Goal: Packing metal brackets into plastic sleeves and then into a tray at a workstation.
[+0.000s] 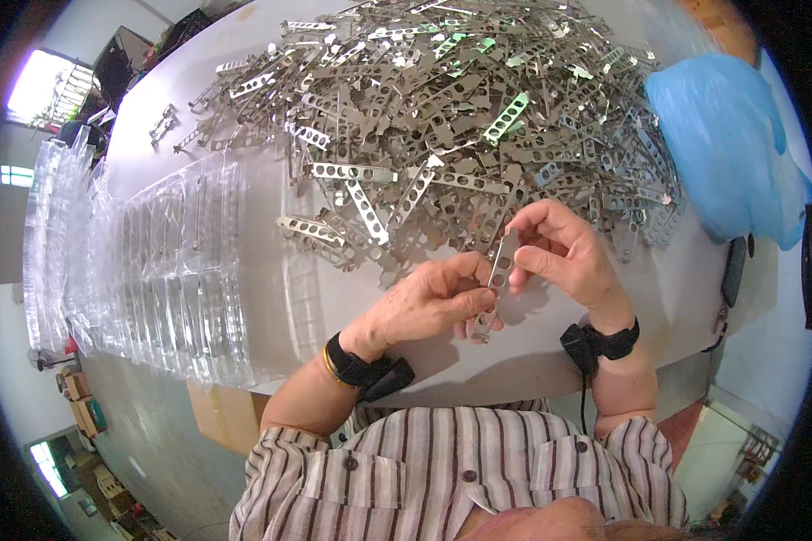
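Note:
Between my two hands is a narrow metal bracket (501, 269) with a row of round holes, tilted with its upper end toward the right. My left hand (438, 296) pinches its lower part between thumb and fingers. At the upper end, the thumb and fingers of my right hand (564, 255) close on it. Just beyond my hands lies a large heap of similar metal brackets (406, 117), tangled over one another. Some loose ones, such as a flat bracket (367, 209), rest at the heap's near edge.
Clear plastic trays (185, 270) with long slots stand at the left of the white table (320, 356). A blue plastic bag (731, 144) bulges at the right edge. Below the table's left side is a cardboard box (226, 417). Black straps (609, 343) circle both my wrists.

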Demonstrator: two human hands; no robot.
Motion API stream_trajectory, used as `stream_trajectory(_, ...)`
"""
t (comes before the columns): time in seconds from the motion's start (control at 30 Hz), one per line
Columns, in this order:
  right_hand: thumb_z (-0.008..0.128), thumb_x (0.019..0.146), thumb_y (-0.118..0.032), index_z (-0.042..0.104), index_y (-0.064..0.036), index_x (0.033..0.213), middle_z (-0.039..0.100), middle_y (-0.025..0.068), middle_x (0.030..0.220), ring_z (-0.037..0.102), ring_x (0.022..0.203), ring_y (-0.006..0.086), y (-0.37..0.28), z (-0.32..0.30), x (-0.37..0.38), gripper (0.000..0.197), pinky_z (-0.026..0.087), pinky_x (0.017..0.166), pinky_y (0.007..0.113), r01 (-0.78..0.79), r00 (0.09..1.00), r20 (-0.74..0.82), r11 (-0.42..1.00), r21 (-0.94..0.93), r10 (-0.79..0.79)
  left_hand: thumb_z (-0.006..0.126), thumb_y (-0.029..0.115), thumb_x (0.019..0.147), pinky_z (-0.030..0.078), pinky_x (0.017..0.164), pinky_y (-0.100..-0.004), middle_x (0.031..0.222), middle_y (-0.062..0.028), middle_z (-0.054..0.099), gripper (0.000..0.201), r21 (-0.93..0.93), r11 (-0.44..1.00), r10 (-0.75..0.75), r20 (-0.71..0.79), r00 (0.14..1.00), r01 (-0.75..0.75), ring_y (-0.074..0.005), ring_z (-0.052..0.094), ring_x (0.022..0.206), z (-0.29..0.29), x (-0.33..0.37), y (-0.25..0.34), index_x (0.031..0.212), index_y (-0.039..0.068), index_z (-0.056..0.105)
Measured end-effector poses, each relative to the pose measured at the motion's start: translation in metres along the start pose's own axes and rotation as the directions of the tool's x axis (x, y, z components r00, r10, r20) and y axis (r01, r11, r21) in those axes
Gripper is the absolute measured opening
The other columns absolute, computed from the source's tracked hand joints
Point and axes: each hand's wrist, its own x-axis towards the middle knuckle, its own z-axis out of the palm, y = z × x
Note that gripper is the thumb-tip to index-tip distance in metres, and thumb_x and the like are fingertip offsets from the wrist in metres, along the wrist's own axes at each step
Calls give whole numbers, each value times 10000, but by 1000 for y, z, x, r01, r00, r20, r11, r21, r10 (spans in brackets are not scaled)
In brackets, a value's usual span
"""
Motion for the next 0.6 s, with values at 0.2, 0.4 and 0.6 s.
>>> stream_trajectory(0.2, 619, 977, -50, 577, -2, 1094, 654, 73, 929, 669, 733, 130, -5, -4, 1, 134, 588, 642, 281, 110, 980, -164, 994, -15, -111, 564, 179, 1033, 504, 602, -223, 896, -63, 736, 134, -112, 992, 53, -89, 995, -62, -81, 643, 702, 0, -2, -3, 1061, 48, 559)
stream_trajectory(0.4, 630, 976, -71, 592, -18, 1056, 642, 47, 846, 638, 661, 105, -3, -10, 3, 104, 552, 576, 253, 147, 957, -246, 988, -36, -152, 573, 191, 1033, 508, 603, -221, 897, -79, 733, 136, -151, 971, 152, -201, 968, -184, -86, 642, 687, -5, -2, -5, 1030, 56, 555)
stream_trajectory(0.6, 653, 971, -95, 619, -36, 1035, 614, -2, 794, 579, 619, 56, -2, -11, -1, 94, 494, 538, 220, 154, 945, -263, 975, -161, -193, 553, 203, 1042, 556, 584, -228, 909, -108, 733, 136, -134, 964, 182, -293, 939, -229, -105, 675, 724, -7, 0, -6, 1035, 67, 561)
